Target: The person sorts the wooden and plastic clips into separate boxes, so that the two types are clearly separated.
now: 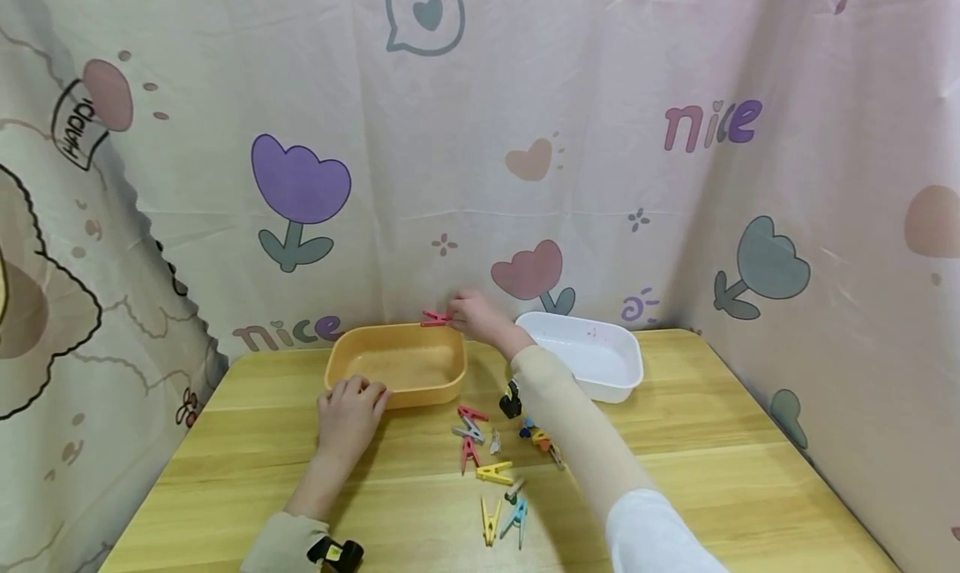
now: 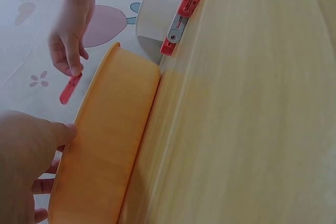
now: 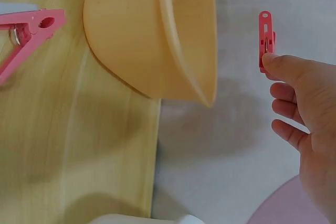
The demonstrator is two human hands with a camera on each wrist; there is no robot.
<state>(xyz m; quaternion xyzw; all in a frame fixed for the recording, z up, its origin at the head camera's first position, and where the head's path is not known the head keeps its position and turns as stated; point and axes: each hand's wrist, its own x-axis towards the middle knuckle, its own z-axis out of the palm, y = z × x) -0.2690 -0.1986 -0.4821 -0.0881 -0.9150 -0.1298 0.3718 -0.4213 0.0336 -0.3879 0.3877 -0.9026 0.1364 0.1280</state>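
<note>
Between thumb and fingers, my right hand pinches a red clothespin in the air by the back right corner of an orange plastic basin. No contact between clothespin and basin shows in the right wrist view. My left hand grips the basin's near left rim. In the left wrist view its thumb lies against the outer wall, and the other fingers reach over the rim. The visible part of the basin's floor is bare. Loose clothespins lie right of the basin, among them a red one and a yellow one.
A white basin stands at the back right, partly behind my right forearm. A blue clothespin and another yellow clothespin lie nearer the front. Patterned cloth hangs directly behind the wooden table.
</note>
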